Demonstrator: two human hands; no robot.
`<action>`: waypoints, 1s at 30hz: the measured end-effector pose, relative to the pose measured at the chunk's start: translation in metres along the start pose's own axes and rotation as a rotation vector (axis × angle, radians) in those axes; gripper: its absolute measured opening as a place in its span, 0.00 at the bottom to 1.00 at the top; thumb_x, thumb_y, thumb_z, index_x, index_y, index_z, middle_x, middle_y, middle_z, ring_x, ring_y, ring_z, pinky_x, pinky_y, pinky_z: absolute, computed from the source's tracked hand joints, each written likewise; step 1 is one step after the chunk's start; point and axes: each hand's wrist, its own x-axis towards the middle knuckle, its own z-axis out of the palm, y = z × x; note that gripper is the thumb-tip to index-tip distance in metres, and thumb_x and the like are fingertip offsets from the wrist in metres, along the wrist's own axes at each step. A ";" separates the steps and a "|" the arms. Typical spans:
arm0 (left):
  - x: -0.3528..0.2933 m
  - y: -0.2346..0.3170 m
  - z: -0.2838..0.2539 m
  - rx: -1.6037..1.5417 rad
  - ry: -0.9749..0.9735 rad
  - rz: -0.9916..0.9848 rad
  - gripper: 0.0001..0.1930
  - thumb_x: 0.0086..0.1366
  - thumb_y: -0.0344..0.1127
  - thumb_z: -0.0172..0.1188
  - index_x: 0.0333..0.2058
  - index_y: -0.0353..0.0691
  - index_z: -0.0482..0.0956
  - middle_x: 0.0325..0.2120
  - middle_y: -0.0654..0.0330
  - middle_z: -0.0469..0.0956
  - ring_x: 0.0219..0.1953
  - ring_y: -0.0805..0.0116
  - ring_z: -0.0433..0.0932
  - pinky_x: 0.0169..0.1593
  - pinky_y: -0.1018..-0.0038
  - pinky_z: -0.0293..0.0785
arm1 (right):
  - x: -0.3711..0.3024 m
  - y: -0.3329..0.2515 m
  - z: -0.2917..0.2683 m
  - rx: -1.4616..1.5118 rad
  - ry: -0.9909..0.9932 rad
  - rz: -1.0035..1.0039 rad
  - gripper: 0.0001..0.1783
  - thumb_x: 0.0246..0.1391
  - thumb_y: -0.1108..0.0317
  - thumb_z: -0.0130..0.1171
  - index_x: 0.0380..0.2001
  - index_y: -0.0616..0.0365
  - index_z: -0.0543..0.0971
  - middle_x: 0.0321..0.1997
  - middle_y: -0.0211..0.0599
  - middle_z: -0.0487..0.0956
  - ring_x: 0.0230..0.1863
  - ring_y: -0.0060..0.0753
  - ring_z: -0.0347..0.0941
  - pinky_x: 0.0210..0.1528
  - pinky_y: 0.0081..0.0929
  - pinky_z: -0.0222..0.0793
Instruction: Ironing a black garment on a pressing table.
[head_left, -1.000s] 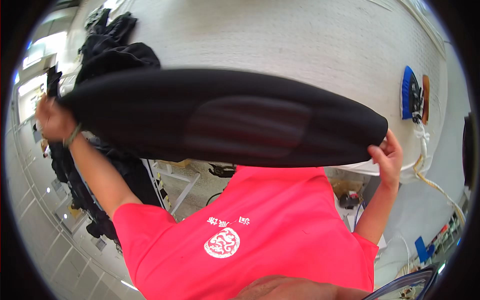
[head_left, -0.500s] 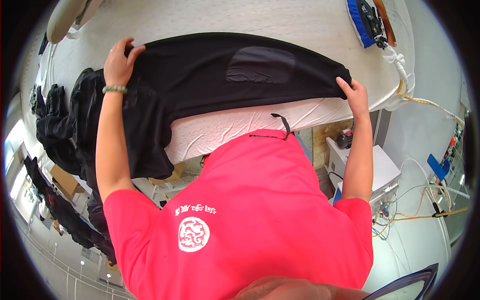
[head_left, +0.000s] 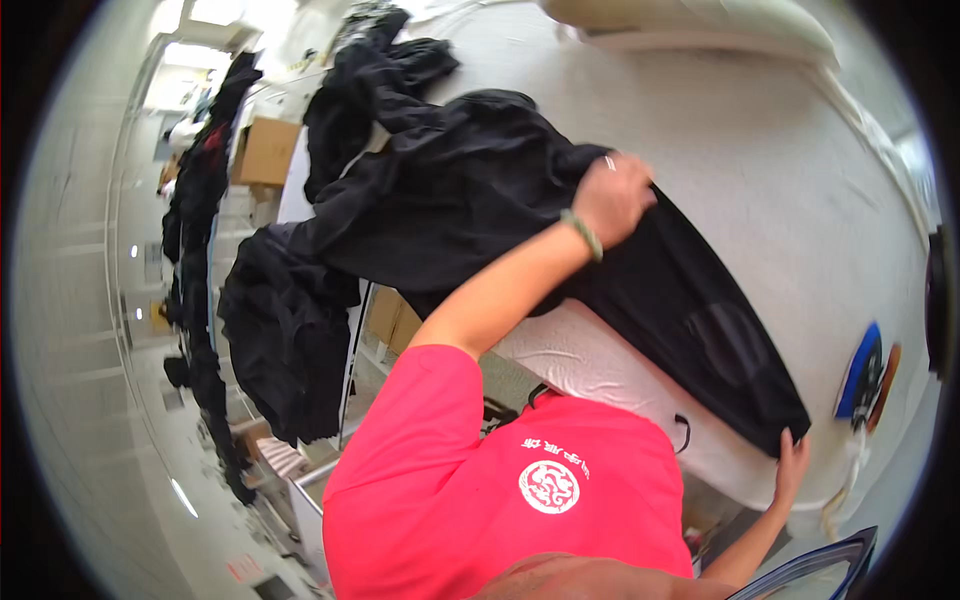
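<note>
A pair of black trousers (head_left: 665,285) lies on a white cloth-covered ironing table, one leg stretched slantwise toward the near right. A smooth, shinier patch (head_left: 728,343) shows partway down that leg. My left hand (head_left: 615,195), with a bead bracelet at the wrist and slightly blurred, is closed on the leg's upper edge. At the hem corner my right hand (head_left: 793,462) pinches the cloth, thumb and fingers on the end of the leg. More black cloth (head_left: 440,185) lies bunched to the left of my left hand.
An iron (head_left: 860,375) with a blue sole rests at the table's right side. A padded pressing arm (head_left: 700,25) spans the far edge. Black cloth (head_left: 285,330) hangs off the table's left end. Further left are a cardboard box (head_left: 268,150) and hanging dark garments (head_left: 200,220).
My view has swung to the left, so the table and iron appear turned. Both hands remain on the trouser leg, with the left one now gripping its edge in a tighter curl.
</note>
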 end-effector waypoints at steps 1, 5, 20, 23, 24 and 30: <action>-0.023 0.016 -0.015 -0.229 0.073 -0.070 0.10 0.61 0.35 0.66 0.39 0.37 0.79 0.38 0.52 0.80 0.42 0.50 0.79 0.46 0.61 0.76 | 0.006 -0.011 0.004 -0.068 -0.053 0.093 0.24 0.64 0.61 0.62 0.58 0.64 0.75 0.41 0.30 0.80 0.40 0.22 0.74 0.41 0.22 0.70; -0.147 0.073 -0.044 -0.939 -0.306 -1.052 0.09 0.69 0.36 0.64 0.41 0.37 0.80 0.38 0.58 0.83 0.39 0.69 0.83 0.41 0.72 0.80 | -0.004 -0.012 0.009 -0.029 -0.074 0.128 0.23 0.61 0.63 0.65 0.56 0.60 0.77 0.29 0.20 0.72 0.27 0.12 0.65 0.26 0.17 0.60; -0.162 0.080 -0.009 -1.389 0.492 -1.450 0.13 0.62 0.37 0.71 0.43 0.41 0.84 0.35 0.66 0.83 0.36 0.71 0.79 0.42 0.71 0.76 | 0.034 -0.177 -0.058 0.105 -0.225 -0.091 0.25 0.65 0.68 0.60 0.63 0.61 0.73 0.53 0.31 0.82 0.48 0.21 0.78 0.49 0.18 0.72; -0.169 0.066 -0.014 -1.663 0.374 -1.450 0.09 0.67 0.33 0.66 0.45 0.41 0.83 0.43 0.59 0.84 0.42 0.66 0.83 0.46 0.66 0.82 | 0.047 -0.117 -0.020 -0.008 -0.224 -0.019 0.27 0.60 0.62 0.66 0.61 0.57 0.75 0.36 0.20 0.80 0.31 0.12 0.70 0.32 0.15 0.64; -0.182 0.054 -0.001 -1.579 0.315 -1.472 0.11 0.68 0.36 0.66 0.46 0.41 0.82 0.42 0.59 0.84 0.42 0.65 0.83 0.44 0.64 0.83 | 0.040 -0.094 -0.028 -0.140 -0.214 0.136 0.27 0.59 0.61 0.67 0.60 0.55 0.75 0.31 0.18 0.77 0.27 0.11 0.64 0.27 0.16 0.59; -0.178 0.049 0.007 -1.345 0.261 -1.547 0.14 0.65 0.39 0.70 0.45 0.39 0.81 0.41 0.59 0.84 0.44 0.62 0.82 0.45 0.66 0.82 | 0.018 -0.071 -0.017 -0.053 -0.128 0.201 0.24 0.55 0.64 0.70 0.55 0.54 0.77 0.30 0.21 0.79 0.25 0.13 0.65 0.26 0.17 0.59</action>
